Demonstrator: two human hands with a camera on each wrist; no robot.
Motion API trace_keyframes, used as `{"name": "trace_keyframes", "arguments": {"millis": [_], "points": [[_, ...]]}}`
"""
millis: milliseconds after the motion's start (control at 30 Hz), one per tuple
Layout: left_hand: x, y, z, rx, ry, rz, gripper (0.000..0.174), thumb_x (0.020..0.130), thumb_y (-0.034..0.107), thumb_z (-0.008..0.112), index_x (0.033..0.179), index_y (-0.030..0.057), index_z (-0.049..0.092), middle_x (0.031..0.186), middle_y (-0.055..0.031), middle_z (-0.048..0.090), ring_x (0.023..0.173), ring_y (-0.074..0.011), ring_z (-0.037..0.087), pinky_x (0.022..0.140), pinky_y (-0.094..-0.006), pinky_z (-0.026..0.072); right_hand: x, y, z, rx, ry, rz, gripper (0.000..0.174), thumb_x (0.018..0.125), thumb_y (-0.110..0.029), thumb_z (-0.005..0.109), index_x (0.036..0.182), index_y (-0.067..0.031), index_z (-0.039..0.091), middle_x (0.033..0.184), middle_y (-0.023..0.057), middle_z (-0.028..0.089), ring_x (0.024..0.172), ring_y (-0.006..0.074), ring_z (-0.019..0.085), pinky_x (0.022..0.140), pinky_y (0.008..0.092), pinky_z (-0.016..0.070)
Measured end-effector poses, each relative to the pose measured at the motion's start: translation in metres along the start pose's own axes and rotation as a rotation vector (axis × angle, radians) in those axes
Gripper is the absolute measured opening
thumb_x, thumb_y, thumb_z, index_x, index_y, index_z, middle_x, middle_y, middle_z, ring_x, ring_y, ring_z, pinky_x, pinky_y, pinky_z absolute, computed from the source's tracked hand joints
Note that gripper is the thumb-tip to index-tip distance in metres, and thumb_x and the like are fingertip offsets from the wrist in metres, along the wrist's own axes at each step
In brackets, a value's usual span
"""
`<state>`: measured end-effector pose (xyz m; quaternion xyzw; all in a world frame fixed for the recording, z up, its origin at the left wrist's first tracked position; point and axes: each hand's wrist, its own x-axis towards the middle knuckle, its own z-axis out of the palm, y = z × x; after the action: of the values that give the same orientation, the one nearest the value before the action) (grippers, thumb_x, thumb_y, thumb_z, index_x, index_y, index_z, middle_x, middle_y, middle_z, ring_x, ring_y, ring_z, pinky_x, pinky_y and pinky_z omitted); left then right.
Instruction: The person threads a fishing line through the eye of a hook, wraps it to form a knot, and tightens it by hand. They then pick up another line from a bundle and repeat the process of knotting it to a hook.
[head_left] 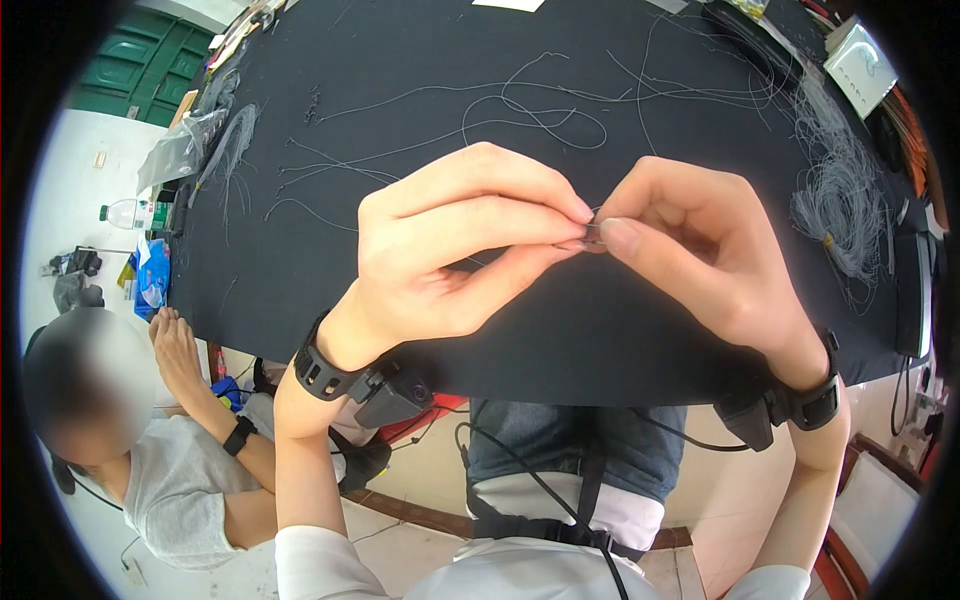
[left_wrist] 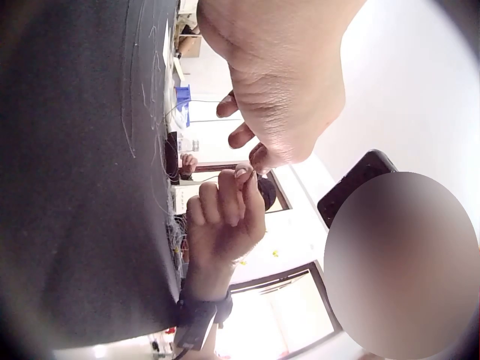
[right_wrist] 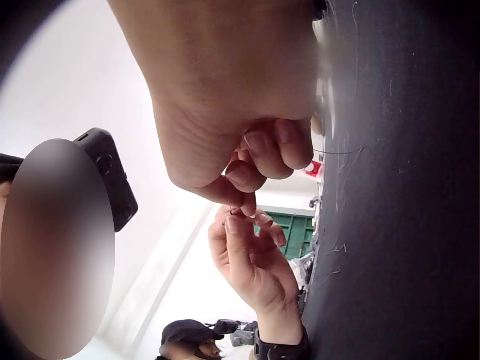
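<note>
Both hands meet fingertip to fingertip above the black-covered table [head_left: 400,370]. My left hand [head_left: 450,245] pinches a thin grey cord [right_wrist: 341,153] between thumb and fingertips, its other fingers stretched alongside. From the other side, my right hand [head_left: 705,250] pinches at the same spot with thumb and index finger, the remaining fingers curled into the palm. The small bit between the fingertips is mostly covered by them. In the right wrist view, a strand of the cord runs out past the curled fingers of the right hand.
Loose grey cords [head_left: 540,125] lie across the table beyond the hands. A thick cord bundle [head_left: 840,215] sits at the right, a smaller bundle [head_left: 232,145] at the left. Small black pieces [head_left: 314,105] lie at the back left. Another person [head_left: 190,470] sits at the left edge.
</note>
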<state>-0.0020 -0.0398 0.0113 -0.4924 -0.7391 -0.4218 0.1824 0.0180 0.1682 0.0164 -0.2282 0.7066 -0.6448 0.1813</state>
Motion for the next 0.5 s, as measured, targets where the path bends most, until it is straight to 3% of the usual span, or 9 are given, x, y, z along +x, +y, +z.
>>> {"name": "trace_keyframes", "arguments": {"millis": [500], "points": [[-0.0024, -0.0042, 0.0, 0.006, -0.037, -0.129, 0.016, 0.067, -0.008, 0.062, 0.08, 0.0005, 0.062, 0.084, -0.0124, 0.062, 0.073, -0.0176, 0.059, 0.063, -0.0259, 0.0464, 0.0013, 0.0055, 0.0038, -0.1, 0.072, 0.056, 0.014, 0.087, -0.013, 0.053, 0.087, 0.0007, 0.056, 0.067, -0.001, 0.055, 0.054, 0.0007, 0.045, 0.046, 0.0154, 0.0322]]}}
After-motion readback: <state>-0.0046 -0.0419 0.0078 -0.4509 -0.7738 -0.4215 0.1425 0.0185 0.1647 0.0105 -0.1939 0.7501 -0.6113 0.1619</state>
